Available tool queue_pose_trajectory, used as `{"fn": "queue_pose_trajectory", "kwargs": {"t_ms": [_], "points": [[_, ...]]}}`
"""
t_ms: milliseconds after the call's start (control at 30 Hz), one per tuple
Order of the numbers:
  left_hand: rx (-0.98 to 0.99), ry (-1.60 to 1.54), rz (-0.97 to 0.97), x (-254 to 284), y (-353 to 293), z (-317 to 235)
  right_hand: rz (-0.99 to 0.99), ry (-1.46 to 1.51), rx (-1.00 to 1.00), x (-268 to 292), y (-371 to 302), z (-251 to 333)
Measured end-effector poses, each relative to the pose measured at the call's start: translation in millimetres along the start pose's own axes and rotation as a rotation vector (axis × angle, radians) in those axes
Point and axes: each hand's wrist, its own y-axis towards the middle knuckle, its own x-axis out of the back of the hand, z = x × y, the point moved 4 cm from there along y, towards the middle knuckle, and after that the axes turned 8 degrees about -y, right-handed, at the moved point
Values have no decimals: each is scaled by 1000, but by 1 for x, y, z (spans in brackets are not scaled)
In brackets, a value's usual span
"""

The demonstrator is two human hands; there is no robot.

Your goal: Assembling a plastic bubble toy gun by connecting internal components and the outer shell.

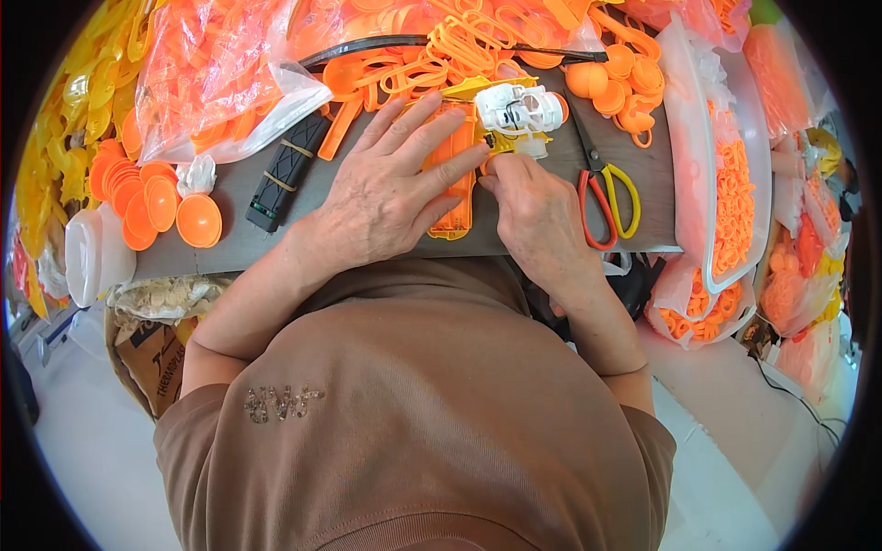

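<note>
My left hand (pixel 381 188) lies spread over a long orange plastic housing (pixel 448 223) on the grey table, fingers stretched across it. Beside the housing's upper right end sits a white plastic mechanism (pixel 516 108) with yellow parts around it. Just below that mechanism, my right hand (pixel 542 211) is closed, thumb and forefinger pinched together at the housing's right edge. What the pinch holds is too small to make out. Scissors (pixel 597 163) with one red and one yellow handle loop lie right of my right hand.
Orange scoops (pixel 197 220) and a black bar with rubber bands (pixel 285 174) lie left. Bagged orange parts (pixel 211 73) and loose orange pieces (pixel 459 41) fill the back. A clear tub (pixel 763 174) of small orange parts stands right; a paper sack (pixel 147 358) is below left.
</note>
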Motion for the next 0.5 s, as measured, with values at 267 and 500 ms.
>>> {"fn": "queue_pose_trajectory", "kwargs": {"t_ms": [267, 500], "points": [[-54, 151, -20, -4, 5, -3, 20, 49, 72, -1, 3, -7], [-56, 171, -37, -3, 3, -2, 60, 38, 72, -5, 7, -1]]}}
